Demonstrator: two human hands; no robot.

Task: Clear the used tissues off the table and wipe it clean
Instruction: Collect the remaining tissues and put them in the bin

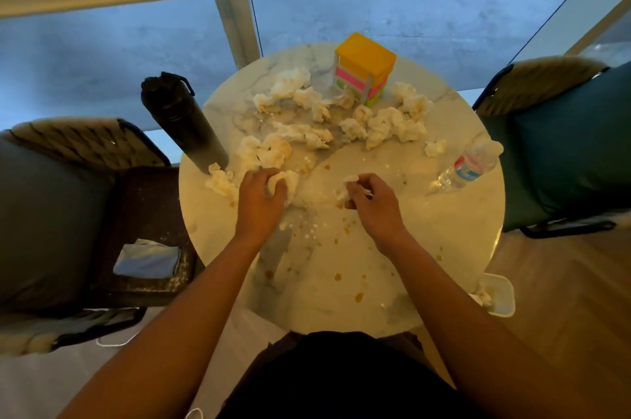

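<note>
The round marble worktop point(444, 241) fills the middle of the view, with brown spots and small crumbs over its near half. On its left edge a tall dark flask point(184, 124) stands, at the far side a yellow box point(365, 66) with pink and green layers, and at the right a clear plastic bottle point(469, 167) lies on its side. A white bin point(500, 295) with some paper inside sits low beside the near right edge.

The used tissues point(386, 126) lie in crumpled balls in a wide band across the far half, many with brown stains. The left hand point(261, 205) has its fingers curled around one tissue ball point(285, 181) near the middle. The right hand point(374, 203) pinches a smaller tissue scrap point(350, 184) between thumb and fingertips.

I judge the tissues very light and soft; they will crush easily, and the wet stained ones may tear or stick to the marble. It seems best to gather several together from above with the whole hand, closing around the bulk and not pulling at a thin corner.
</note>
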